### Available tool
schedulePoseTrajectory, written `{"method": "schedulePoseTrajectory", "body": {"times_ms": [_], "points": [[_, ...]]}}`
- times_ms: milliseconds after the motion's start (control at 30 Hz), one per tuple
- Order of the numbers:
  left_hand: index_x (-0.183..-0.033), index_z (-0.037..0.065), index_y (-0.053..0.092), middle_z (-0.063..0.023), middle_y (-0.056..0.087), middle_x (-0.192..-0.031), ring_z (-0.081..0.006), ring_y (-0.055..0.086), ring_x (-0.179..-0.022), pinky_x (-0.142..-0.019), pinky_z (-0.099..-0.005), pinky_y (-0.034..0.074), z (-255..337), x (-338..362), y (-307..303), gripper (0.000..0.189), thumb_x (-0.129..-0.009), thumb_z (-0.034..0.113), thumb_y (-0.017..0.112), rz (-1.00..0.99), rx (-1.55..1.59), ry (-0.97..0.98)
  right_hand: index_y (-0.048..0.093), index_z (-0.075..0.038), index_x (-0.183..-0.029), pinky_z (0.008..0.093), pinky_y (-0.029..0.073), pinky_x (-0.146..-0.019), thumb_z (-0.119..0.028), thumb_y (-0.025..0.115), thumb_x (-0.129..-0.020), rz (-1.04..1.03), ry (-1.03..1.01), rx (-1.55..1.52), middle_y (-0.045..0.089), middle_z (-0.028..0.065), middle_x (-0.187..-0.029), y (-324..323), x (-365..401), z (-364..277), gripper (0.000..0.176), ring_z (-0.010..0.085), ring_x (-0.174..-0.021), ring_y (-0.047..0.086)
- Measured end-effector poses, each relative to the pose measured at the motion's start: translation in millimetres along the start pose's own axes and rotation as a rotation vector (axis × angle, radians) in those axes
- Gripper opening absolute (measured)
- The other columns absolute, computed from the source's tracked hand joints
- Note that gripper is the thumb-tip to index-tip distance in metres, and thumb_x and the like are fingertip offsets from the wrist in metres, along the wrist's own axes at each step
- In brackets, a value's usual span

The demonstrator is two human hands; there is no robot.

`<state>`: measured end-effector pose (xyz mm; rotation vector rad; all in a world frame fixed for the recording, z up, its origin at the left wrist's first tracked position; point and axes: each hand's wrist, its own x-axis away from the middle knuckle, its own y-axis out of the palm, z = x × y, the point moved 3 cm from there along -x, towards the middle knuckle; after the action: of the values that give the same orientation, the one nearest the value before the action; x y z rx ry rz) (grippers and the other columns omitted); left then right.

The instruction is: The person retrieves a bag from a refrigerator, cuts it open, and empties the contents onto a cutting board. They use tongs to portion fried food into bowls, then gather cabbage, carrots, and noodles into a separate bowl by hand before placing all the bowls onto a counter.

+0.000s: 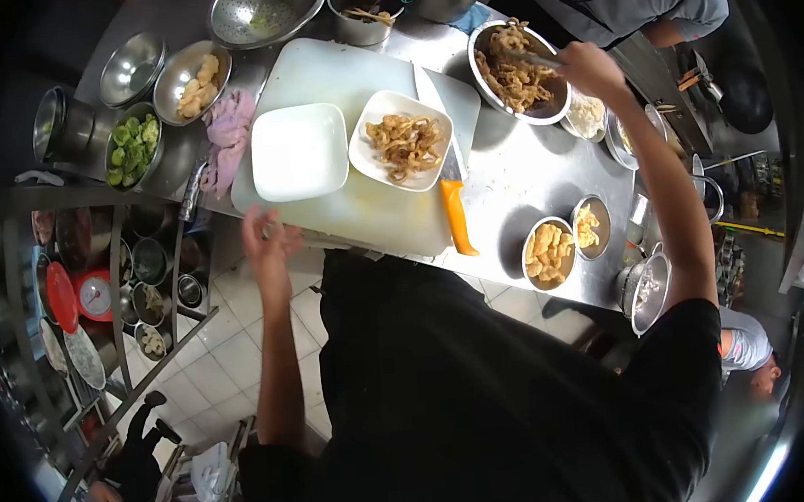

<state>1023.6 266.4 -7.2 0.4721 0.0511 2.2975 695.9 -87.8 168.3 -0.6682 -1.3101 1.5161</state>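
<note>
My right hand [595, 70] grips metal tongs [538, 60], whose tips reach into brown fried strips [519, 87] in a steel bowl [555, 115]. My left hand [270, 238] is beside the front left edge of the white cutting board [372, 218], fingers spread and holding nothing. Nearest to it on the board stands a bare white square dish [298, 152]. A second white dish [374, 172] to its right holds a pile of similar brown strips [405, 145]. A knife with an orange handle [457, 218] lies right of that dish, its blade partly hidden under the dish.
A pink cloth [227, 137] lies left of the board. Bowls of green vegetables [132, 150] and pale pieces [197, 87] stand farther left. A colander [268, 15] is at the back. Bowls of golden pieces [549, 253] sit right. Another person [635, 2] stands across the table.
</note>
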Motion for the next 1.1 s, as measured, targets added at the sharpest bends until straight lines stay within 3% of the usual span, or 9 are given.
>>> {"method": "schedulePoseTrajectory", "body": {"times_ms": [100, 267, 333, 400, 467, 533, 700, 833, 1100], "points": [[-0.127, 0.004, 0.039, -0.01, 0.049, -0.111, -0.0176, 0.059, -0.077, -0.058, -0.0274, 0.051, 6.8, -50.7, 9.6, 0.046, -0.082, 0.003, 0.05, -0.054, -0.064, -0.032, 0.062, -0.007, -0.099, 0.0399, 0.048, -0.068, -0.023, 0.058, -0.077, -0.086, -0.014, -0.089, 0.061, 0.0176, -0.073, -34.0, 14.1, 20.2, 0.028, 0.0356, -0.073, 0.06], [-0.12, 0.001, 0.048, -0.0085, 0.056, -0.101, -0.0121, 0.056, -0.06, -0.052, -0.0238, 0.05, 6.1, -103.1, 12.1, 0.045, -0.076, -0.009, 0.048, -0.123, -0.196, 0.092, 0.059, -0.006, -0.111, 0.031, 0.045, -0.062, -0.022, 0.06, -0.078, -0.235, -0.076, -0.543, 0.058, 0.0102, -0.068, -73.9, 67.8, -50.5, 0.037, 0.0156, -0.064, 0.056], [-0.121, 0.001, 0.047, -0.0088, 0.057, -0.102, -0.0119, 0.057, -0.061, -0.052, -0.0238, 0.05, 4.4, -115.3, 13.6, 0.046, -0.076, -0.008, 0.049, -0.185, -0.185, 0.09, 0.059, -0.008, -0.112, 0.031, 0.046, -0.064, -0.019, 0.06, -0.077, -0.151, -0.243, -0.584, 0.06, 0.009, -0.073, -68.9, 79.3, -110.6, 0.037, 0.016, -0.067, 0.057], [-0.123, 0.001, 0.046, -0.0095, 0.056, -0.107, -0.0124, 0.059, -0.066, -0.053, -0.0234, 0.05, 2.0, -124.7, 13.2, 0.047, -0.077, -0.006, 0.049, -0.26, -0.109, 0.06, 0.059, -0.009, -0.111, 0.0365, 0.046, -0.07, -0.018, 0.062, -0.075, 0.418, -0.698, -0.298, 0.062, 0.0168, -0.088, 1.3, 62.5, -157.2, 0.038, 0.0262, -0.075, 0.059], [-0.125, 0.0, 0.042, -0.0092, 0.057, -0.106, -0.0126, 0.059, -0.073, -0.054, -0.0229, 0.05, 4.7, -125.6, 14.7, 0.046, -0.079, -0.004, 0.045, -0.293, -0.108, 0.044, 0.06, -0.01, -0.103, 0.0386, 0.047, -0.072, -0.025, 0.065, -0.073, -0.16, -0.328, -0.281, 0.063, 0.0138, -0.089, -17.5, 67.0, -229.7, 0.034, 0.0297, -0.081, 0.06], [-0.129, 0.004, 0.039, -0.0072, 0.057, -0.106, -0.0122, 0.058, -0.073, -0.06, -0.0244, 0.049, 10.6, -122.4, 15.0, 0.046, -0.084, 0.0, 0.045, -0.334, -0.166, -0.035, 0.058, -0.011, -0.108, 0.037, 0.048, -0.077, -0.03, 0.063, -0.076, -0.222, -0.3, -0.162, 0.063, 0.0108, -0.092, -11.8, 63.3, -245.8, 0.037, 0.0304, -0.086, 0.06], [-0.126, 0.003, 0.042, -0.009, 0.054, -0.105, -0.0146, 0.058, -0.07, -0.056, -0.0246, 0.048, 16.2, -118.3, 12.9, 0.044, -0.082, -0.004, 0.044, -0.295, -0.158, -0.065, 0.049, -0.013, -0.123, 0.0367, 0.045, -0.082, -0.033, 0.061, -0.078, 0.013, -0.139, -0.335, 0.061, 0.0145, -0.1, -20.3, 65.2, -117.2, 0.05, 0.0268, -0.095, 0.058], [-0.126, 0.005, 0.042, -0.0098, 0.051, -0.108, -0.0163, 0.058, -0.073, -0.059, -0.0262, 0.048, 13.5, -110.0, 2.9, 0.044, -0.083, -0.001, 0.046, -0.237, -0.142, -0.061, 0.055, -0.009, -0.112, 0.0384, 0.048, -0.074, -0.028, 0.06, -0.078, 0.092, 0.144, 0.071, 0.063, 0.0129, -0.093, -2.4, 27.6, -0.8, 0.039, 0.029, -0.088, 0.06], [-0.128, 0.007, 0.039, -0.0118, 0.05, -0.109, -0.017, 0.058, -0.075, -0.063, -0.027, 0.048, 39.0, -64.4, -6.7, 0.048, -0.081, 0.004, 0.049, -0.158, -0.161, -0.022, 0.064, -0.002, -0.09, 0.0401, 0.052, -0.068, -0.01, 0.057, -0.066, -0.084, 0.029, 0.089, 0.063, 0.0172, -0.091, 40.7, -60.6, 9.0, 0.027, 0.0331, -0.085, 0.062]]}}
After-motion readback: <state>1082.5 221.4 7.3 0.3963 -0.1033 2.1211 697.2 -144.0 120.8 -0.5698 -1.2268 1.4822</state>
